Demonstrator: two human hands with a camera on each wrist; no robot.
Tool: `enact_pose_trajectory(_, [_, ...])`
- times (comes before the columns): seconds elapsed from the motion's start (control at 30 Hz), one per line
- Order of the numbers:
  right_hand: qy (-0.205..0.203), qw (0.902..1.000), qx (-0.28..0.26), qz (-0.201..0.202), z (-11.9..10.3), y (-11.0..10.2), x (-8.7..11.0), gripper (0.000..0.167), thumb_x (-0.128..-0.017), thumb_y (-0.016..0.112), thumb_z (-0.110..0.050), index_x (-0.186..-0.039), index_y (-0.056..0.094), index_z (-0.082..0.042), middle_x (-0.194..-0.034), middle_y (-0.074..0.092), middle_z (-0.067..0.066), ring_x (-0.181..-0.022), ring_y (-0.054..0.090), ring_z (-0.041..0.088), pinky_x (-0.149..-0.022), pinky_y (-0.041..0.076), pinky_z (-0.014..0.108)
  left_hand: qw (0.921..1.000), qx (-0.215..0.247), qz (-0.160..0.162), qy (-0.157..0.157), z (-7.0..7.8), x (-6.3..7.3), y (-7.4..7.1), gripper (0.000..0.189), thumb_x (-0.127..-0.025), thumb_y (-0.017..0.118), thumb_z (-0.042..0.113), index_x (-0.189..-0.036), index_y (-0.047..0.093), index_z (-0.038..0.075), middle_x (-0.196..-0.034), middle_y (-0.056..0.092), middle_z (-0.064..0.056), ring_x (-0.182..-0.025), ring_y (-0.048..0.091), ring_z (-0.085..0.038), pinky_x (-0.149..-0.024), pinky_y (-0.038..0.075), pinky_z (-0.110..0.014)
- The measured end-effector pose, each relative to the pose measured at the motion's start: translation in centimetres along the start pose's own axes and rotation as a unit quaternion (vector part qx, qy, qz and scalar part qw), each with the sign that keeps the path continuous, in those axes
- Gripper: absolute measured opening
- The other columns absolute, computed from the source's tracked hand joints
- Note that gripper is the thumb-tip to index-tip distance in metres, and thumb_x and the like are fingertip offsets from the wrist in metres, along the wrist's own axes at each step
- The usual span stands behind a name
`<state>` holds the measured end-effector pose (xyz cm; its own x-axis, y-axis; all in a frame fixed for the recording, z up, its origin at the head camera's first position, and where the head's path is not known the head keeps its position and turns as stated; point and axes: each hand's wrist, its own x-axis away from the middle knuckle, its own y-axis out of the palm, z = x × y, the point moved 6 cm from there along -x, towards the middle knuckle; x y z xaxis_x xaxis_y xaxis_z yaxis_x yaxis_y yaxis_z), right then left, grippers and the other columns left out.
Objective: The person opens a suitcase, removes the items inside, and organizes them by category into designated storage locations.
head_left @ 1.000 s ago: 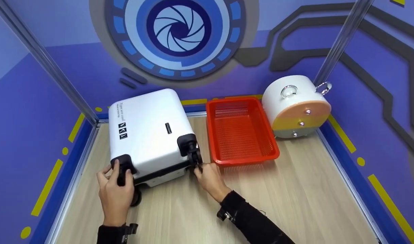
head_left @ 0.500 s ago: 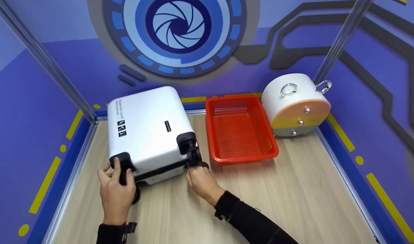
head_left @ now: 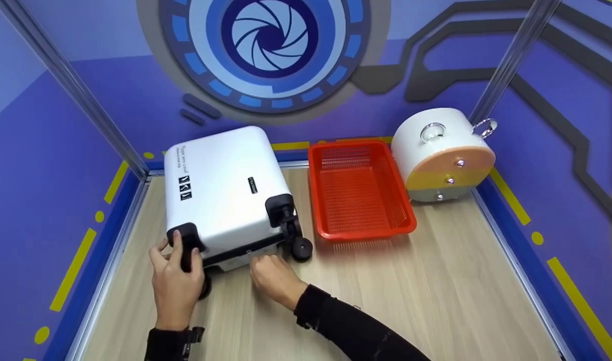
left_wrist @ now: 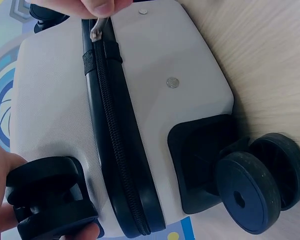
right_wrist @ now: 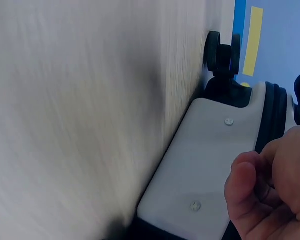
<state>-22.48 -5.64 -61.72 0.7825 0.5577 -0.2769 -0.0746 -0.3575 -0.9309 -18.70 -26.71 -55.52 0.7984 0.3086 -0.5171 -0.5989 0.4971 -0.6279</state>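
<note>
A white hard-shell suitcase [head_left: 220, 195] lies flat on the wood-patterned surface, wheel end toward me. My left hand [head_left: 178, 288] grips the caster wheel [left_wrist: 47, 182] at its near left corner, with fingers reaching onto the black corner guard. Along the wheel end runs a black zipper [left_wrist: 112, 130], and its teeth look closed below the slider in the left wrist view. My right hand [head_left: 275, 278] pinches the metal zipper pull [left_wrist: 96, 33] near the middle of that side. Its fingers are curled, hiding part of the pull.
To the right of the suitcase stands a red plastic basket [head_left: 362, 234]. Beyond it sits a white rounded drawer box [head_left: 426, 140] with a coloured front and ring handles. Another caster wheel [head_left: 301, 249] juts from the near right corner. Blue-purple walls [head_left: 100, 115] enclose the back and sides.
My right hand has moved left along the zipper, from the near right caster toward the middle, uncovering that caster. My left hand stays on its wheel; the suitcase keeps its place.
</note>
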Motion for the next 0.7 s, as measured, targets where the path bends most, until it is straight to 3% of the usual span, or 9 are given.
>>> enact_pose_trajectory(0.17, [-0.008, 0.9997, 0.002, -0.021, -0.6, 0.3, -0.2, 0.022, -0.11, 0.059, -0.018, -0.09, 0.067, -0.012, -0.081, 0.075, 0.004, -0.07, 0.078, 0.025, -0.052, 0.057, 0.036, 0.9999, 0.007, -0.001, -0.01, -0.3, 0.0, 0.0, 0.062, -0.106, 0.072, 0.021, -0.162, 0.053, 0.005, -0.15, 0.048, -0.034, -0.098, 0.07, -0.04, -0.072, 0.059, -0.058])
enact_pose_trajectory(0.37, [-0.045, 0.9981, 0.026, -0.032, -0.5, 0.1, -0.5, 0.017, -0.11, 0.055, -0.012, -0.098, 0.067, -0.011, -0.084, 0.075, 0.003, -0.073, 0.076, 0.022, -0.059, 0.06, 0.035, 0.9999, -0.001, 0.0, -0.013, -0.5, -0.2, -0.1, 0.062, -0.106, 0.072, 0.023, -0.162, 0.053, 0.006, -0.151, 0.048, -0.033, -0.099, 0.07, -0.039, -0.071, 0.058, -0.057])
enact_pose_trajectory(0.47, [-0.037, 0.9986, 0.019, -0.034, 0.0, -0.1, -0.6, 0.02, -0.111, 0.054, -0.014, -0.098, 0.068, -0.011, -0.084, 0.075, 0.003, -0.072, 0.076, 0.022, -0.059, 0.06, 0.035, 0.9999, -0.003, -0.001, -0.015, -0.5, -0.2, -0.1, 0.062, -0.106, 0.072, 0.022, -0.162, 0.053, 0.006, -0.151, 0.048, -0.033, -0.1, 0.07, -0.038, -0.072, 0.058, -0.056])
enact_pose_trajectory(0.57, [-0.02, 0.9997, 0.006, -0.011, 0.5, -0.8, -0.5, 0.025, -0.112, 0.057, -0.018, -0.092, 0.07, -0.012, -0.08, 0.075, 0.003, -0.07, 0.075, 0.022, -0.057, 0.059, 0.036, 0.9999, -0.005, -0.004, -0.013, -0.4, 0.0, 0.1, 0.062, -0.106, 0.072, 0.023, -0.163, 0.052, 0.006, -0.151, 0.048, -0.032, -0.098, 0.07, -0.038, -0.07, 0.057, -0.053])
enact_pose_trajectory(0.7, [-0.033, 0.9985, 0.009, 0.042, 0.3, -3.5, -0.4, 0.031, -0.111, 0.06, -0.021, -0.082, 0.069, -0.015, -0.074, 0.071, -0.001, -0.066, 0.073, 0.019, -0.056, 0.058, 0.033, 0.9999, -0.012, -0.003, -0.008, -0.4, 0.2, 0.2, 0.063, -0.106, 0.072, 0.022, -0.163, 0.052, 0.007, -0.15, 0.049, -0.033, -0.097, 0.069, -0.038, -0.068, 0.055, -0.052])
